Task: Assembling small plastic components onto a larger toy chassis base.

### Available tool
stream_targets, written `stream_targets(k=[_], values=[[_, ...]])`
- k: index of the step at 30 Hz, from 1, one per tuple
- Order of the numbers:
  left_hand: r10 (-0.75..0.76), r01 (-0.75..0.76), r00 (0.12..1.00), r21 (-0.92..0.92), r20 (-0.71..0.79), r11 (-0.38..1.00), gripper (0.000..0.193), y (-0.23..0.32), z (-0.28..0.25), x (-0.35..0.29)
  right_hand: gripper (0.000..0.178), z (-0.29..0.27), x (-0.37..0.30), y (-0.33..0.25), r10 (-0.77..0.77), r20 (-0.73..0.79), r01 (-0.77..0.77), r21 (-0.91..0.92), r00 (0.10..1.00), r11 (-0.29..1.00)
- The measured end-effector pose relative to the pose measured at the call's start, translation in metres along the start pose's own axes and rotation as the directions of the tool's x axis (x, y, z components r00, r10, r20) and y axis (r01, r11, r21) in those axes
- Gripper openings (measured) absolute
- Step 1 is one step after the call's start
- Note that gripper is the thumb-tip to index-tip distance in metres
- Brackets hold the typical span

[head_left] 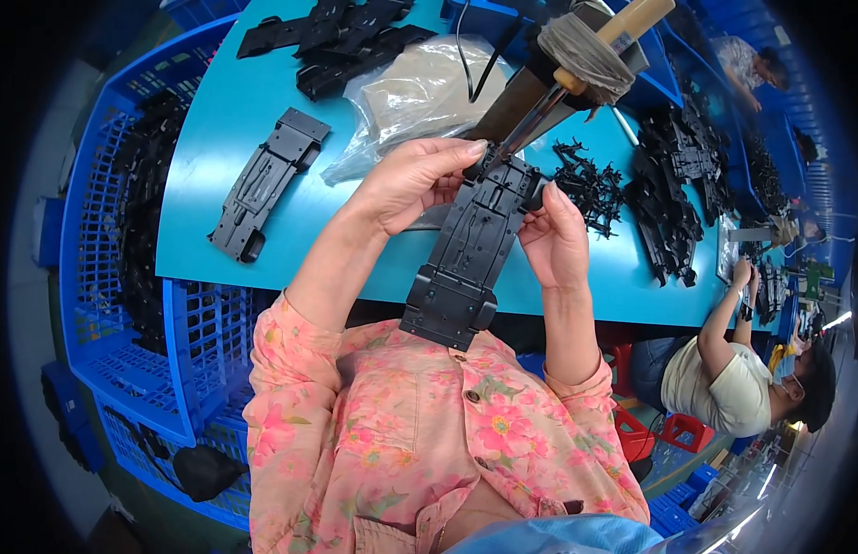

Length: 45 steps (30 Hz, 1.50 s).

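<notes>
Between both hands I hold a long black plastic car chassis (470,235) above the table's front edge, tilted toward my body. My left hand (420,180) grips its far left corner, thumb on top. My right hand (556,235) closes on its far right corner. At the chassis's far end is the metal shaft of a tool like a soldering iron (537,118) with a wooden handle, strapped to a stand; I cannot tell whether it touches. Another black chassis (267,189) lies on the table to the left.
The turquoise table (193,212) holds a clear plastic bag (424,88) with brown contents, piled chassis (341,37) and small black parts (586,185). More black parts (669,194) lie right. A blue crate (96,249) stands left. A co-worker (724,379) sits at right.
</notes>
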<state>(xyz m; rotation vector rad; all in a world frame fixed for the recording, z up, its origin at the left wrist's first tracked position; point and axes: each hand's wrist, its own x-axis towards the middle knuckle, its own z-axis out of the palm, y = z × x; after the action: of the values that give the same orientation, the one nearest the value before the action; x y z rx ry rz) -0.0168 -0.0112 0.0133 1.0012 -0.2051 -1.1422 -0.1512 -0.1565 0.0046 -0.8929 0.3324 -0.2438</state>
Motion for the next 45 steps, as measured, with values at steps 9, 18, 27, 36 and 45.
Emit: stream_targets(k=[9, 18, 27, 36, 45], values=[[-0.040, 0.041, 0.999, 0.006, -0.027, 0.999, 0.027, -0.002, -0.011, -0.007, 0.019, -0.009, 0.005, 0.010, 0.144, -0.008, -0.143, 0.054, 0.990, 0.988], [-0.034, 0.033, 0.998, -0.027, -0.046, 0.999, 0.027, -0.013, -0.029, -0.024, 0.018, -0.001, -0.002, 0.021, 0.221, 0.123, -0.236, 0.130, 0.968, 0.963], [-0.001, -0.001, 0.996, -0.016, -0.084, 1.000, 0.028, -0.002, -0.027, -0.033, 0.017, 0.011, -0.003, 0.022, 0.229, 0.120, -0.246, 0.153, 0.966, 0.957], [0.012, -0.009, 0.995, 0.030, -0.096, 1.000, 0.027, 0.003, -0.031, -0.028, 0.018, 0.014, -0.004, 0.023, 0.202, 0.139, -0.224, 0.165, 0.969, 0.961], [0.019, -0.013, 0.996, 0.059, -0.092, 0.998, 0.025, 0.009, -0.029, -0.027, 0.018, 0.015, -0.004, 0.020, 0.188, 0.151, -0.211, 0.150, 0.970, 0.966]])
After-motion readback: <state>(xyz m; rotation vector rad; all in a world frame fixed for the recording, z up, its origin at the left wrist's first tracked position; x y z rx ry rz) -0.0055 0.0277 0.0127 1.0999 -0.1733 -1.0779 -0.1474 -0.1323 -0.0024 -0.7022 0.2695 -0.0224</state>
